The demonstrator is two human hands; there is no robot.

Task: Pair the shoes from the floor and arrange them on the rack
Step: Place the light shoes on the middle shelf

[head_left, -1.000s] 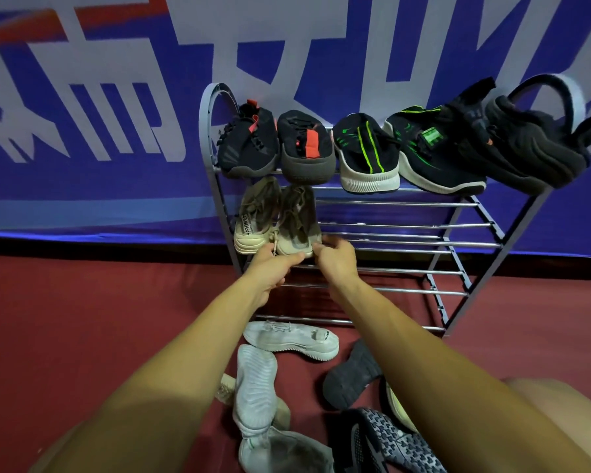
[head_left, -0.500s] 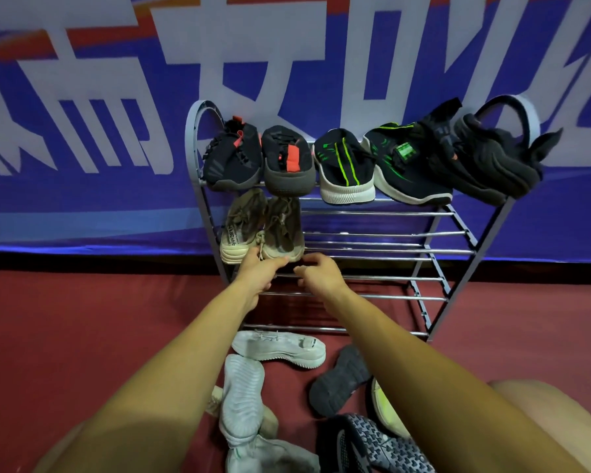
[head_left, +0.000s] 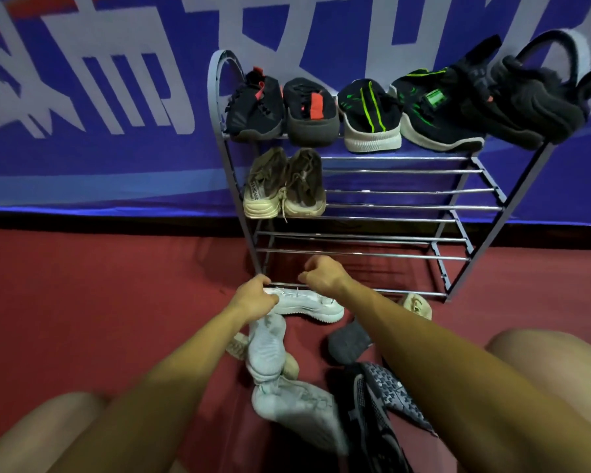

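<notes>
Both hands dropped to the rack's bottom rail [head_left: 408, 292]: left hand [head_left: 253, 298] grips the white shoe [head_left: 309, 303], right hand [head_left: 321, 276] fingers curled.

Ahead of you the whole wall is covered by a blue banner [head_left: 82, 172] printed with large white characters [head_left: 123, 83]. It has an orange-red stripe [head_left: 41, 0] at its top left corner and a paler blue band [head_left: 82, 189] low down. A dark strip [head_left: 116, 223] runs along the banner's bottom edge, and from there a dull red floor [head_left: 99, 302] spreads toward you, matte and plain.
</notes>
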